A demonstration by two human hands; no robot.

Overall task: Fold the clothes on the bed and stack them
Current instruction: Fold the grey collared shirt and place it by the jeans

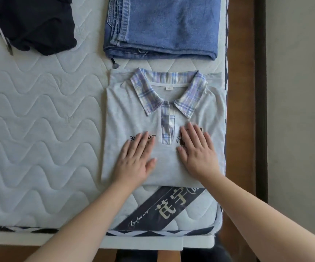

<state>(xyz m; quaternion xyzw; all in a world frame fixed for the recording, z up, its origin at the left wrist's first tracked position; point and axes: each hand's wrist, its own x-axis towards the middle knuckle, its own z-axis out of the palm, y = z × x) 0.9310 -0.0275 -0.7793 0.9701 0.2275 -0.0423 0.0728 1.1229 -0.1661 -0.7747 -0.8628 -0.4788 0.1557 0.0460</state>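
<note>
From the head view, both palms flat with fingers straight, left hand (136,157) and right hand (196,150) pressing on the folded grey polo shirt (134,110) at centre of the mattress (39,120), folded jeans (162,25) at twelve o'clock, dark garment (35,23) at ten o'clock.

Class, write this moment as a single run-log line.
step: smoothing | left hand: flat on grey polo shirt | right hand: flat on it | folded jeans: beyond | dark garment: unfolded
</note>
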